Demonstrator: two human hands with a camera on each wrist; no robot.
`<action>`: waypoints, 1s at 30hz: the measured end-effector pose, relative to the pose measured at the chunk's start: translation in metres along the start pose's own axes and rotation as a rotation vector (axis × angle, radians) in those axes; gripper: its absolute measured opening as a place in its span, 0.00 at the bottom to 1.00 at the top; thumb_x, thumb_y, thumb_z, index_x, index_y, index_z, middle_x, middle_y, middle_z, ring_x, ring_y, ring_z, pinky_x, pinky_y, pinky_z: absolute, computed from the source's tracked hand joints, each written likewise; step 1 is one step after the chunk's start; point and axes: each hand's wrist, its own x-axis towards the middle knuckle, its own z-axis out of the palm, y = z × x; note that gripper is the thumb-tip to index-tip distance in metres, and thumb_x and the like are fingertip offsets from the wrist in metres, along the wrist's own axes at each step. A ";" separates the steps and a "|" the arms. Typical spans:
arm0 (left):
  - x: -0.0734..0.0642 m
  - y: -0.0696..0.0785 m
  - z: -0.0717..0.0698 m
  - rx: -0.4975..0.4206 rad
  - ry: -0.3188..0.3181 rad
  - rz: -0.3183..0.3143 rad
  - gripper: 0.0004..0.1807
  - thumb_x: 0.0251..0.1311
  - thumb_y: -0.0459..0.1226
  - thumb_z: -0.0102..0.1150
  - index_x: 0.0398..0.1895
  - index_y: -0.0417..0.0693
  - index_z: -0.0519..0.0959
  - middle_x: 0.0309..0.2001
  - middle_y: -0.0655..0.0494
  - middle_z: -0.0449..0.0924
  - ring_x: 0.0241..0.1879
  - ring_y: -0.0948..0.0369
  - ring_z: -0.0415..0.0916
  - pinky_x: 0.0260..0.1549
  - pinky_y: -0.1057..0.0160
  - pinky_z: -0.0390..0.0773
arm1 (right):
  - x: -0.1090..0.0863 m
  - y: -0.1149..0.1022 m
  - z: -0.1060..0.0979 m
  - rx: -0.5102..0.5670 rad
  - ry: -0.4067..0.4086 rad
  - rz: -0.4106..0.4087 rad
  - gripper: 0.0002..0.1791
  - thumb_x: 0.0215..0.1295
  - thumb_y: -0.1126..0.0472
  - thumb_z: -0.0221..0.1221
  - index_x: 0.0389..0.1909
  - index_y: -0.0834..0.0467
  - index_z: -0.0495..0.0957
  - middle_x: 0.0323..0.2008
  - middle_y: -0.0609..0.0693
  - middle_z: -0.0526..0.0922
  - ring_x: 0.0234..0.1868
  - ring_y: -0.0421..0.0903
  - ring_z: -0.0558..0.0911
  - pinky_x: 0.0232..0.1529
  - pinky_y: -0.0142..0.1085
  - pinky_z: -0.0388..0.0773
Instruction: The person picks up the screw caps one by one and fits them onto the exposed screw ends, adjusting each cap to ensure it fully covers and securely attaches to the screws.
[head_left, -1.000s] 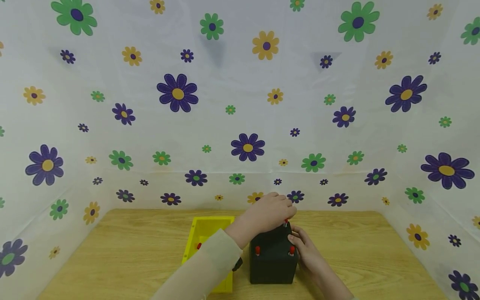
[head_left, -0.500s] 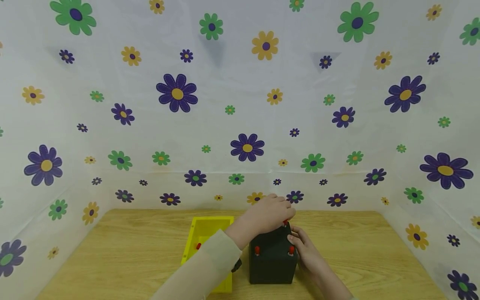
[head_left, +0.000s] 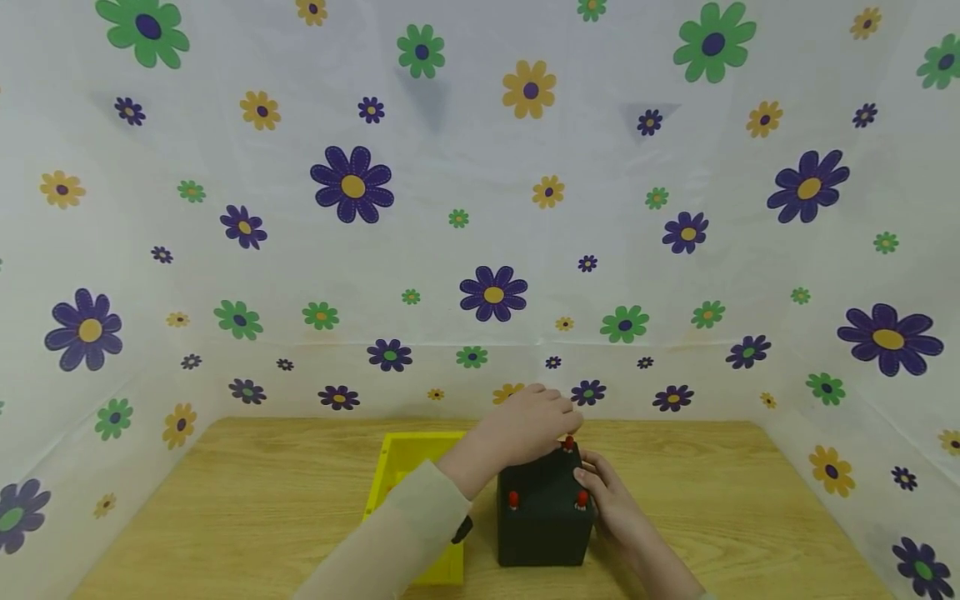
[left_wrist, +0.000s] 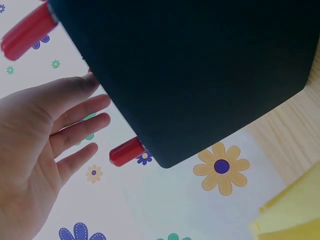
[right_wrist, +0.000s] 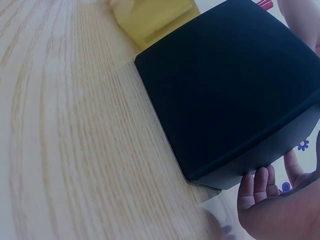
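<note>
A black box (head_left: 543, 533) stands on the table, with red-capped toggle switches on its top face. Two show at the near corners, a left switch (head_left: 513, 500) and a right switch (head_left: 582, 500); another switch (head_left: 568, 444) is at the far right corner. My left hand (head_left: 528, 427) hovers over the far part of the top, hiding the far left corner. In the left wrist view its fingers (left_wrist: 82, 132) spread loosely beside the switches, holding nothing; the thumb overlaps a red cap. My right hand (head_left: 618, 504) rests on the box's right side, fingertips (right_wrist: 260, 182) against it.
A yellow tray (head_left: 381, 467) stands left of the box, partly covered by my left sleeve (head_left: 397, 533). Wooden tabletop (head_left: 277, 492) surrounds both. A white flowered sheet (head_left: 480, 250) closes off the back and sides.
My left hand has shifted slightly left, away from the far right switch, whose red cap now shows more fully. The sleeve now hides the red piece seen earlier in the tray. Right hand steady.
</note>
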 end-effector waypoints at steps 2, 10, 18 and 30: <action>-0.001 0.000 0.000 0.000 0.002 0.004 0.17 0.71 0.47 0.67 0.60 0.60 0.82 0.58 0.65 0.87 0.60 0.63 0.82 0.69 0.63 0.76 | 0.000 0.000 0.000 -0.001 0.003 -0.007 0.30 0.82 0.53 0.49 0.77 0.62 0.58 0.76 0.68 0.64 0.65 0.53 0.78 0.55 0.34 0.80; -0.002 0.000 0.003 -0.002 0.015 0.007 0.16 0.73 0.46 0.66 0.60 0.59 0.82 0.58 0.64 0.86 0.60 0.62 0.82 0.69 0.62 0.76 | 0.001 -0.001 0.001 -0.005 0.019 0.003 0.30 0.81 0.52 0.49 0.76 0.62 0.59 0.76 0.68 0.65 0.68 0.56 0.77 0.65 0.43 0.79; -0.004 0.001 0.002 -0.001 0.035 0.008 0.14 0.75 0.48 0.62 0.58 0.59 0.82 0.54 0.64 0.87 0.56 0.62 0.82 0.66 0.62 0.77 | 0.001 0.000 0.001 -0.009 0.011 0.001 0.30 0.82 0.53 0.49 0.77 0.62 0.59 0.76 0.68 0.65 0.67 0.54 0.78 0.64 0.43 0.79; -0.010 0.003 0.004 -0.043 0.027 0.005 0.21 0.77 0.55 0.55 0.65 0.59 0.78 0.60 0.61 0.83 0.61 0.60 0.79 0.71 0.59 0.75 | 0.001 0.001 -0.001 -0.016 -0.020 -0.028 0.29 0.81 0.54 0.48 0.75 0.62 0.58 0.76 0.68 0.63 0.66 0.53 0.78 0.55 0.33 0.79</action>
